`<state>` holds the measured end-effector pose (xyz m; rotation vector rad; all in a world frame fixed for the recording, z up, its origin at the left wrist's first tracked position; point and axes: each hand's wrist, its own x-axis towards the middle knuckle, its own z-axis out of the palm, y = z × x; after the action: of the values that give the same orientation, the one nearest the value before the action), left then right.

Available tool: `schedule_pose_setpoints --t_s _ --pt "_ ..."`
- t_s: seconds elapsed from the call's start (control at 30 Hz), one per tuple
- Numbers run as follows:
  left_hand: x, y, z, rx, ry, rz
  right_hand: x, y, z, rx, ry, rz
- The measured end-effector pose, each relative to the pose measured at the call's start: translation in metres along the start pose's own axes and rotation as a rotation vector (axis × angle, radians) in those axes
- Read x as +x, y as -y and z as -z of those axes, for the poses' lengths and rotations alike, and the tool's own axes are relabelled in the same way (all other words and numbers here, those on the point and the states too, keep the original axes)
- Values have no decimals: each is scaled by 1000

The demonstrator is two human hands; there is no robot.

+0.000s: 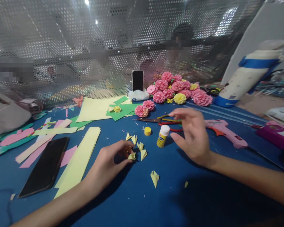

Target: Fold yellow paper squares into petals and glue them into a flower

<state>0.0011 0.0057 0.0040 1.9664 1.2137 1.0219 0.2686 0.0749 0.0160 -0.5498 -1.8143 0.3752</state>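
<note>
My left hand [117, 154] is closed in a pinch on a small folded yellow paper piece [132, 156], low over the blue table. Several like pieces lie just beyond its fingertips, and another folded paper piece [154, 178] rests nearer to me. A glue stick [162, 138] stands upright with its white top showing; its yellow cap [147, 131] sits apart to the left. Right of the glue stick, my right hand [191, 135] is raised and open, thumb and fingers apart with nothing between them. Scissors [153, 120] lie behind, their handles partly covered by that hand.
Pink paper flowers [168, 88] are heaped at the back beside a propped phone [137, 80]. A pink glue gun [227, 130] and a tilted bottle [249, 75] are on the right. Yellow paper strips [81, 160] and a black phone [46, 167] lie left.
</note>
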Motion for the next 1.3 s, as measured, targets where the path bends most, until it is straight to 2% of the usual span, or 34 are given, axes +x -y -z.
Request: schedule_pose_setpoints --t_s 0.07,0.1,0.13,0.17,0.23,0.33,0.43,0.6,0.8,0.87,1.13,1.3 --pt "2 -6 1 -66 -29 49 0 16 -1 4 28 128" --pt "4 -8 2 -100 -46 72 -1 24 -2 31 100 155" --pt "5 -11 2 -135 -62 93 -1 32 -5 71 206 125" --pt "6 -13 1 -170 -77 112 -1 38 -8 112 335 79" --pt "8 -17 -1 -245 -103 148 0 45 -16 125 538 -107" --pt "8 -18 -8 -364 -141 183 9 45 -28 110 611 -337" --pt "7 -17 -18 -460 -174 194 18 40 -37 121 674 -430" --pt "5 -11 -27 -569 -204 222 22 40 -47 120 649 -410" --pt "5 -8 -27 -621 -5 322 19 40 -51 120 628 -427" --pt "5 -8 -27 -628 26 346 18 39 -50 123 608 -414" --pt "7 -10 -24 -657 18 389 11 31 -47 58 492 -143" --pt "7 -11 -25 -659 10 380 8 28 -47 38 477 -53"
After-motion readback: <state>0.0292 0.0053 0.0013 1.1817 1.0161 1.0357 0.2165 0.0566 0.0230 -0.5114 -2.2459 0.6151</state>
